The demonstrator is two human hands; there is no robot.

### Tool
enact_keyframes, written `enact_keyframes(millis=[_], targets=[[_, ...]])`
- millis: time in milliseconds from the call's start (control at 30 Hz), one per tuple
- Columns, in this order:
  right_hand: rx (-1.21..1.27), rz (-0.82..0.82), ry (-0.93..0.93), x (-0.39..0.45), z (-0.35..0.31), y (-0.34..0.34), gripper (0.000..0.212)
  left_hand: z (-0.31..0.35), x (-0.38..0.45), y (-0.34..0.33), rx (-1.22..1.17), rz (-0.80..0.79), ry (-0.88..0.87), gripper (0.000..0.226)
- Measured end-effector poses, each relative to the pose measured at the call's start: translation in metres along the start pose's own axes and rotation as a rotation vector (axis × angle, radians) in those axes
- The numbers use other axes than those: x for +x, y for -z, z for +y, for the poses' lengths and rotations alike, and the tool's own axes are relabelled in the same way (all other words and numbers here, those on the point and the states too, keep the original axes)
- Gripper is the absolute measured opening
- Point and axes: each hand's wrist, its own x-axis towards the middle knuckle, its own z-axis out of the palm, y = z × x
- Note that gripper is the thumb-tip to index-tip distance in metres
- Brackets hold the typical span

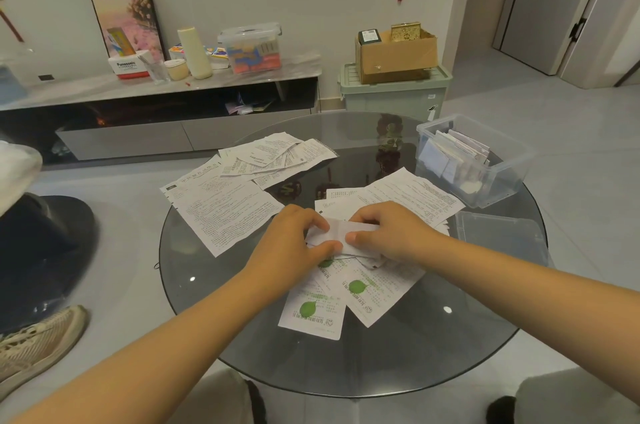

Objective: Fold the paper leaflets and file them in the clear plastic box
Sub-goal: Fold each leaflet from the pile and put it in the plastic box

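Observation:
A small white folded leaflet [341, 233] lies at the middle of the round glass table [194, 271]. My left hand [294, 240] pinches its left end and my right hand [384, 229] pinches its right end, thumbs nearly meeting over the paper. Unfolded leaflets lie around: a large sheet [221, 212] to the left, a fanned pile [277, 156] behind it, a sheet [412, 195] to the right, and leaflets with green leaf marks [339, 299] under my wrists. The clear plastic box [498, 184] stands at the table's right edge and holds several folded leaflets [453, 153].
The box's clear lid [502, 236] lies flat in front of it. A low cabinet [156, 111] with bottles and a tub runs along the back wall. A green bin [394, 94] with a cardboard carton stands behind the table. A shoe [38, 340] is at the left.

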Motion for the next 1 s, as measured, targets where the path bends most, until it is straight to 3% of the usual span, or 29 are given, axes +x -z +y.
enact_keyframes(millis=[233,433,500,633,867,1000], targets=[[0.213,0.134,0.125,-0.006,-0.003,0.003,0.006,0.011,0.001,0.000,-0.204,0.058,0.013,0.012],[-0.041,0.448,0.214,-0.001,0.005,0.007,0.028,0.020,0.011,-0.001,-0.200,0.080,0.038,0.008],[-0.116,0.385,0.210,0.000,0.008,0.016,0.033,0.021,0.016,0.000,-0.214,0.076,0.051,0.011],[-0.019,0.320,0.101,-0.004,0.012,0.034,0.003,0.035,0.025,-0.002,-0.179,0.062,0.003,0.009],[0.150,0.355,0.056,-0.012,0.024,0.069,0.005,0.074,0.041,-0.010,-0.585,-0.034,0.122,0.010],[0.180,0.326,0.045,-0.016,0.031,0.087,0.003,0.091,0.055,-0.015,-0.513,0.002,0.100,0.007]])
